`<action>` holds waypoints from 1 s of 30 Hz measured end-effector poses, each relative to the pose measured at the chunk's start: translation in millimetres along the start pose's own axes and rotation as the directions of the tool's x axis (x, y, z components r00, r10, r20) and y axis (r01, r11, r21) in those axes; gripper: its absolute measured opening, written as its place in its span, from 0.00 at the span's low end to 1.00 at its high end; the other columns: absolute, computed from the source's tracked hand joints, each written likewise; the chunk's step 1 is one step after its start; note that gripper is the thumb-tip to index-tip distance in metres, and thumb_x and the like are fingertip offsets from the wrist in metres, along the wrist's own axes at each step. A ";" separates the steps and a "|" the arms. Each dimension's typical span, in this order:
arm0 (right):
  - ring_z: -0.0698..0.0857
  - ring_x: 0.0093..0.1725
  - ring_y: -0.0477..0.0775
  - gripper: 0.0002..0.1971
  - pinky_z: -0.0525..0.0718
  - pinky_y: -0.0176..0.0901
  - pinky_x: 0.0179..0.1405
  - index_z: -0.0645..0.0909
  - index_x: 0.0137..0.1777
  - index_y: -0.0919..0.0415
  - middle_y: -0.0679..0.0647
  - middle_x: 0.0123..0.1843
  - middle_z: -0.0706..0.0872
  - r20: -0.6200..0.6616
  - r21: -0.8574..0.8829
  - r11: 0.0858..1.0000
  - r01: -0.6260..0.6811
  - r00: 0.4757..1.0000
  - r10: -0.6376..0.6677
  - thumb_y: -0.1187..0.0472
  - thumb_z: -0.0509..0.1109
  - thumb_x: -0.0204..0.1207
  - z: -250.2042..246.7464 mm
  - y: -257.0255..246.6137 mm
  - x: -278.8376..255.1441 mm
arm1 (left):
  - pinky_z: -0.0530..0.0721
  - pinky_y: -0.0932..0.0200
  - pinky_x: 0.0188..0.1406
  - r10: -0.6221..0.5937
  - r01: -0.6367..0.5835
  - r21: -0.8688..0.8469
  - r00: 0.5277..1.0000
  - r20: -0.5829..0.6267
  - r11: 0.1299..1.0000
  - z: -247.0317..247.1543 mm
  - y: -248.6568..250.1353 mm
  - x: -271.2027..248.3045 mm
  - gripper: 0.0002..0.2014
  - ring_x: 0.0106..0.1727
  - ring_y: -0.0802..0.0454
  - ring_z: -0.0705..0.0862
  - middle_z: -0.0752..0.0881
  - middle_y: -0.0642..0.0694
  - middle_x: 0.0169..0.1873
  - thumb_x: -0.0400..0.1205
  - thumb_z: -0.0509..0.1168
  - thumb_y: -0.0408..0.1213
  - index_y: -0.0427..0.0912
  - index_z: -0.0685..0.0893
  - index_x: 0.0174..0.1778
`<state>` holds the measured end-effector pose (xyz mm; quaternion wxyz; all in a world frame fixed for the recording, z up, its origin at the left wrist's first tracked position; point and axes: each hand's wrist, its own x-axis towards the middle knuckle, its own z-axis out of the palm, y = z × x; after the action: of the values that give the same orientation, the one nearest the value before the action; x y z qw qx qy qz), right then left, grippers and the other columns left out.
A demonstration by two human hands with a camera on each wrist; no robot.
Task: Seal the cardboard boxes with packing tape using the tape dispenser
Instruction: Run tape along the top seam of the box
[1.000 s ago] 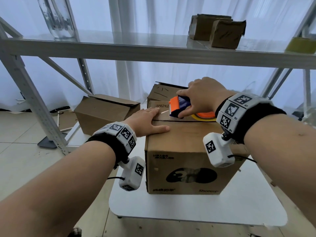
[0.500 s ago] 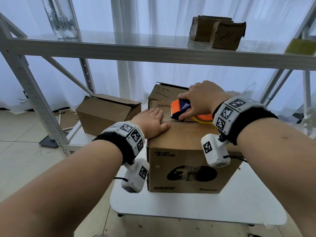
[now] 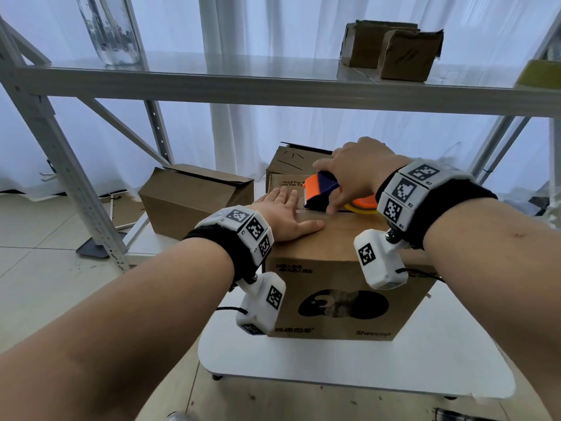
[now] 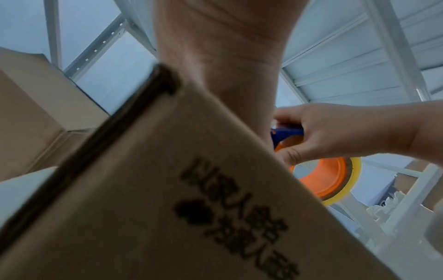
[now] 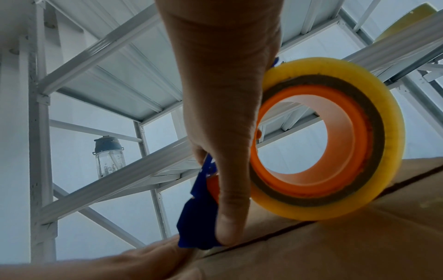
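- cardboard box (image 3: 343, 262) sits on a white table (image 3: 425, 360), flaps closed, seam running across its top.
- left hand (image 3: 283, 214) lies flat on the box top near the left edge, fingers straight and pressing, holding nothing.
- right hand (image 3: 358, 171) grips the tape dispenser (image 3: 320, 191), fingers curled over its blue and orange body, thumb along its side.
- dispenser's front end touches the box top at the seam, just beside the left fingertips; its yellow tape roll (image 5: 335, 140) rests on the cardboard.
- two more brown boxes (image 3: 194, 199) stand behind.

Left hand (image 3: 282, 215) lies flat, fingers straight; right hand (image 3: 358, 171) curled in a grip.
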<state>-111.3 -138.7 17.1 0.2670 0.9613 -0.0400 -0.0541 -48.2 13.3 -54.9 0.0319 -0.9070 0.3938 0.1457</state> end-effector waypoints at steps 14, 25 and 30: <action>0.80 0.59 0.63 0.19 0.79 0.52 0.56 0.75 0.64 0.60 0.60 0.58 0.80 -0.241 0.551 0.814 -0.183 0.899 0.365 0.66 0.70 0.72 30.4 27.2 -42.9 | 0.40 0.49 0.83 0.013 -0.025 -0.132 0.996 -0.090 0.991 10.1 -2.2 4.6 0.50 0.84 0.52 0.38 0.41 0.49 0.84 0.75 0.48 0.75 0.47 0.41 0.85; 0.82 0.57 0.58 0.23 0.78 0.50 0.58 0.72 0.64 0.57 0.56 0.55 0.83 0.120 0.992 -0.050 -0.116 0.736 0.666 0.41 0.65 0.78 95.9 11.7 -52.2 | 0.44 0.52 0.82 0.020 -0.084 -0.278 0.974 -0.224 0.957 17.3 -5.6 6.3 0.49 0.84 0.52 0.45 0.50 0.50 0.84 0.73 0.58 0.72 0.46 0.53 0.84; 0.82 0.55 0.56 0.23 0.79 0.52 0.59 0.71 0.63 0.57 0.54 0.54 0.82 0.103 0.995 -0.077 -0.069 0.736 0.669 0.41 0.64 0.78 83.8 -2.0 -47.3 | 0.50 0.51 0.82 0.010 -0.065 -0.248 0.976 -0.217 0.966 11.9 -22.0 -3.8 0.48 0.84 0.52 0.50 0.53 0.50 0.84 0.74 0.58 0.71 0.46 0.54 0.84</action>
<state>-168.6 -174.6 -51.3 -0.4533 0.7979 -0.2791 0.2828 -37.5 33.2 -66.4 -0.1299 -0.9064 0.3901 0.0969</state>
